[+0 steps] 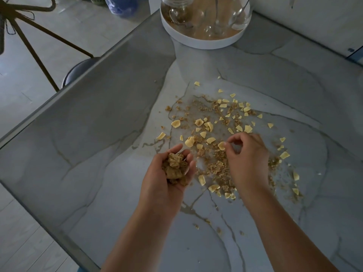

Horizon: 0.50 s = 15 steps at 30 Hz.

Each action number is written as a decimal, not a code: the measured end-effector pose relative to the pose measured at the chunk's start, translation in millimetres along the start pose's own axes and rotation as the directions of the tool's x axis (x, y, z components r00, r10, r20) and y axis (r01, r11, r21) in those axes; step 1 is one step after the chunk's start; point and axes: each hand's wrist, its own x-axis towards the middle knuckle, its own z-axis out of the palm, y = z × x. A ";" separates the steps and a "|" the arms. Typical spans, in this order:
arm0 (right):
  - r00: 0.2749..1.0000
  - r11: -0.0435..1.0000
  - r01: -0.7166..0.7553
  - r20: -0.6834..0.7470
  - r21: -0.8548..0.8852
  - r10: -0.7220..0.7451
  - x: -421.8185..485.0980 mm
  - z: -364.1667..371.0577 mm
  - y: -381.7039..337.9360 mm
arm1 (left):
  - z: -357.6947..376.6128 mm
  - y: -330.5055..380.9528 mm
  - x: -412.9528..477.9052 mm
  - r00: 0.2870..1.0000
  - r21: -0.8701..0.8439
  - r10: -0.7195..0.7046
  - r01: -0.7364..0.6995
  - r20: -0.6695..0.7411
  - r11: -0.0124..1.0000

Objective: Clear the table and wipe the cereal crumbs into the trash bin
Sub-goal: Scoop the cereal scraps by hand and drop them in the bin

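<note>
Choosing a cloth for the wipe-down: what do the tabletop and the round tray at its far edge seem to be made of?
Tabletop: polished marble or a marble-look slab, judging by grey branching veins on pale ground and a soft sheen. Round tray: matt white rim, plastic or painted wood, can't tell; tan floor looks wooden.

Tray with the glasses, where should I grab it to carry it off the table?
Grip the tray by its raised white rim at opposite sides, reaching in from the near edge. It is round with no visible handles, and glasses stand inside, so keep it level.
</note>
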 end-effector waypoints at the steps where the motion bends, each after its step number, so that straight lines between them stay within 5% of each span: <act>1: 1.000 1.000 0.009 0.000 -0.001 -0.009 -0.8 1.6 0.5 | -1.5 0.5 -0.1 1.000 0.004 0.005 -0.005 0.002 1.000; 9: 0.998 0.994 0.014 0.060 0.111 -0.021 -21.4 -8.2 -18.3 | -4.5 4.4 0.7 1.000 -0.052 -0.007 0.007 0.008 0.999; 15: 0.994 0.927 0.064 0.059 0.369 -0.092 -62.3 -35.4 -60.9 | -5.1 -1.3 4.0 1.000 -0.103 -0.001 0.000 -0.015 0.995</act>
